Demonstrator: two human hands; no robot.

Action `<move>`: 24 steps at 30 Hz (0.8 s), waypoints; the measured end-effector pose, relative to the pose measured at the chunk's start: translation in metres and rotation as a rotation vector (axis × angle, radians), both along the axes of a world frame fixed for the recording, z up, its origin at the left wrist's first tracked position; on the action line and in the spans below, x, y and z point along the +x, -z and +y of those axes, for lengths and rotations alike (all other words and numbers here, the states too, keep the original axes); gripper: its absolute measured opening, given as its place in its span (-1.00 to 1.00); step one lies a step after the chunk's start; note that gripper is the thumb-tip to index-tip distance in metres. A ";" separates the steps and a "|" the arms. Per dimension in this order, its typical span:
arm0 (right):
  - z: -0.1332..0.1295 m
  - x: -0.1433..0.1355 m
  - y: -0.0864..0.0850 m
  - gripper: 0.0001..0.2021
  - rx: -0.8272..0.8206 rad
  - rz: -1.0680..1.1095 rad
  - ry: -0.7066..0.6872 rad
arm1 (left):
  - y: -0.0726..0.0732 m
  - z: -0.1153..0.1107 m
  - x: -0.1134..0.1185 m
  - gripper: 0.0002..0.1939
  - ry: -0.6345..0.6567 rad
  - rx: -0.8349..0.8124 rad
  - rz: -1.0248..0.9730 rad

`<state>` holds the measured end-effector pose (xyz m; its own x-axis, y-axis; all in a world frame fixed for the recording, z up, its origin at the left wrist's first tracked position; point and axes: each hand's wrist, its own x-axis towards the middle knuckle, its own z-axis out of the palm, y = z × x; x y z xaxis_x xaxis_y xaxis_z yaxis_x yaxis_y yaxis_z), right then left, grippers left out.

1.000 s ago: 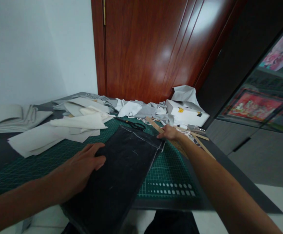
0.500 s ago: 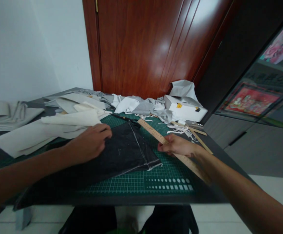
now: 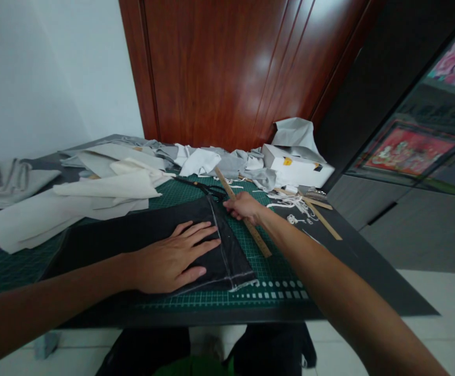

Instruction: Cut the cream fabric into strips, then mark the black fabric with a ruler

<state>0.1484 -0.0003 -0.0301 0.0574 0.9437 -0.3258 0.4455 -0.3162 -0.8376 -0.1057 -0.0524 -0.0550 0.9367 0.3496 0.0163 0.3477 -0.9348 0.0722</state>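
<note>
Black fabric (image 3: 133, 235) with pale stitching or chalk lines near its right end lies flat on a green cutting mat (image 3: 172, 301). My left hand (image 3: 168, 258) rests palm down on it, fingers spread just left of the long pale line. In my right hand (image 3: 245, 206) is a wooden ruler (image 3: 259, 241), gripped near its middle and slanting beside the fabric's right edge. The ruler's far end points toward the cloth pile. Black scissors (image 3: 207, 189) lie just beyond the fabric, their handles close to its far corner.
Cream cloth pieces (image 3: 105, 190) and a folded grey cloth (image 3: 8, 183) are at left. White and grey scraps (image 3: 207, 162) line the back. At right are a white box (image 3: 295, 167), white cords (image 3: 292, 203) and wooden strips (image 3: 325, 222). The table's front edge (image 3: 219, 319) is close.
My left hand has opened and flattened onto the black fabric, moving right and nearer. My right hand has carried the ruler left and farther away, turning it steeper. The fabric's left part now lies flatter.
</note>
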 end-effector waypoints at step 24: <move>-0.022 0.066 0.009 -0.58 -0.123 0.281 -0.131 | -0.013 0.002 0.030 -0.46 0.184 -0.141 -0.132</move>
<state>0.2141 -0.0219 -0.0389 -0.1702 0.8898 -0.4233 0.2462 -0.3776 -0.8926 -0.0755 -0.0505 -0.0415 0.9777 0.1816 0.1058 0.1521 -0.9588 0.2399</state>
